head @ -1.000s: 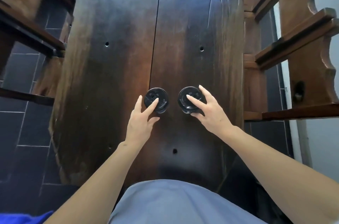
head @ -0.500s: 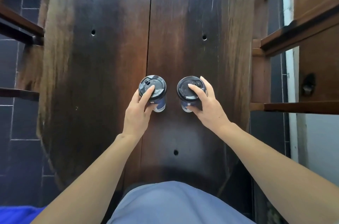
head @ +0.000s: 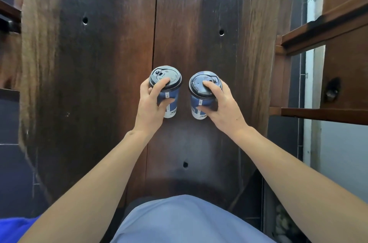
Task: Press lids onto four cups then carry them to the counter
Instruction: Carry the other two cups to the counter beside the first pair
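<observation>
Cups, two in view, one per hand, both over the near half of the dark wooden table [head: 99, 103], either side of its centre seam. Can't tell if their bases touch the table or are just off it. No other cups visible, so the other two of the four are out of frame.

Left hand [head: 151, 107] is wrapped round the left cup [head: 171, 103]: thumb and lower fingers closed on the blue sleeve, index finger laid across the black lid [head: 165, 78]. Right hand [head: 223, 109] mirrors it on the right cup [head: 197, 110], thumb across the blue wall, index finger resting on top of its lid [head: 205, 84]. Cups stand near each other, not touching, both roughly upright.

Handling, judged: paper cups, thin wall, will dent if squeezed hard; fill unknown, so weight unknown. Treat as possibly full and hot. Lids look seated all round, but the rim snap can't be confirmed from above. They're plastic, stiff, and can pop off if the wall is crushed. Best hold is mid-wall just below the lid rim, where the rolled lip stiffens the cup, with a finger on top keeping the lid down. Paper sleeve gives decent friction. Keep level; sip holes could leak.
</observation>
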`<move>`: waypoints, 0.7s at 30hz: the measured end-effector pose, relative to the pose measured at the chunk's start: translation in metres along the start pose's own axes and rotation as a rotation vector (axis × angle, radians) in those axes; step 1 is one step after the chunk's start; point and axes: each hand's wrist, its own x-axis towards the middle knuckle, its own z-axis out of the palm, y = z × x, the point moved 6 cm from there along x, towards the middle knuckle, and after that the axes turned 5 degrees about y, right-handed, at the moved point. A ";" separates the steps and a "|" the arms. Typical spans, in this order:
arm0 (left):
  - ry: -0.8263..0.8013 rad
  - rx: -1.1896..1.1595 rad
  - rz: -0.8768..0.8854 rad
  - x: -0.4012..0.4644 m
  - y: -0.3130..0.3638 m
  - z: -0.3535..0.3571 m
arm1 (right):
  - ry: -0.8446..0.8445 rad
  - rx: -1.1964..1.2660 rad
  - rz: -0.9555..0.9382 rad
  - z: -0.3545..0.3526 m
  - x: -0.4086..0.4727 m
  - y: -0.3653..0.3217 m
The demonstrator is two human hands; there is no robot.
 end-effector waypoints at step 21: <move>0.402 0.014 0.039 -0.139 0.076 -0.129 | 0.013 0.202 -0.241 -0.030 -0.050 -0.094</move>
